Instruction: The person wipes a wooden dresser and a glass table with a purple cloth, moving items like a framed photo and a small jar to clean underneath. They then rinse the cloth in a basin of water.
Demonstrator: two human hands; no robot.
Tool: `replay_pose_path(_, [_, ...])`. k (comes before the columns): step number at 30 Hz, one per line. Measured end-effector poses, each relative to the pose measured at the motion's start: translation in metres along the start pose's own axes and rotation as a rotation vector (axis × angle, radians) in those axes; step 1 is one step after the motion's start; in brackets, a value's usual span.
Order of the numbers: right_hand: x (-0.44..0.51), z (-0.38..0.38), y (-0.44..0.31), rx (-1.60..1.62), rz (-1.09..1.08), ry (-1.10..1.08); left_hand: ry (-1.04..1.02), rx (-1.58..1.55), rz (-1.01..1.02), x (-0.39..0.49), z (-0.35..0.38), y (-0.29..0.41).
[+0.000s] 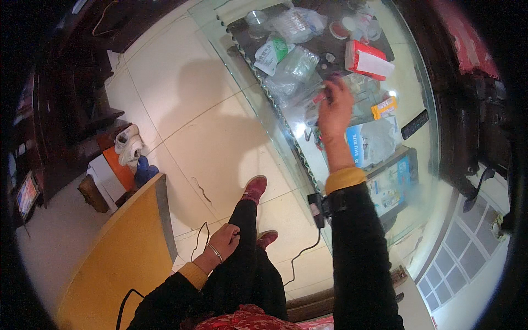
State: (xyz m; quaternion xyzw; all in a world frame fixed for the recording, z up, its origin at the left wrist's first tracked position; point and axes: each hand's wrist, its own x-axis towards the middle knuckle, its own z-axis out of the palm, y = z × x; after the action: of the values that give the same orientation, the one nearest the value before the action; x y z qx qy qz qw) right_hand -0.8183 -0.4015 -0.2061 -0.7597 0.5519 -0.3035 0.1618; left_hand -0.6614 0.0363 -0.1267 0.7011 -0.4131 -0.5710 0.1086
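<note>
My right hand (336, 109) reaches over a glass-topped table (416, 103), its fingers blurred and pointing down. A small red item (319, 97) shows beside its fingertips; I cannot tell whether the hand grips it. Clear plastic packaging (284, 88) lies to the left of the fingers. A red packet of tissues (367, 60) sits beyond them to the right. Closer to the wrist are a yellow-orange wrapper (383, 108) and a blue and white book (373, 142). Down by my dark trousers, my left hand (225, 241) has curled fingers with nothing visible in them.
Bags of cotton swabs (299, 24), a green and white pouch (272, 53) and a lidded jar (256, 18) crowd the table's far end. A remote control (414, 124) lies near its right edge. A black cable (305, 249) runs from my right wrist's device (317, 210).
</note>
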Motion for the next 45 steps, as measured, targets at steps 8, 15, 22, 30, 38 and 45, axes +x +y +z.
replay_pose_path(8, [-0.099, 0.025, -0.095, 0.339, -0.076, -0.271, 0.044, 0.011, 0.108, -0.011, 0.005, 0.001])
replay_pose_path(15, [-0.181, -0.026, -0.082, 0.350, -0.118, -0.510, 0.006, 0.060, 0.006, -0.033, 0.011, 0.000])
replay_pose_path(22, [-0.242, -0.113, -0.061, 0.760, 0.639, -0.782, 0.008, 0.078, 0.065, -0.051, 0.047, 0.003])
replay_pose_path(30, [-0.189, -0.199, -0.055, 1.438, 0.850, -0.416, 0.057, 0.054, 0.138, -0.054, 0.070, -0.002])
replay_pose_path(38, [-0.190, -0.157, -0.014, -0.045, 0.043, -0.338, 0.068, 0.003, -0.018, -0.055, 0.052, -0.020])
replay_pose_path(45, [-0.136, -0.043, -0.040, -0.351, -0.242, -0.398, 0.107, -0.096, -0.052, -0.051, 0.040, -0.040])
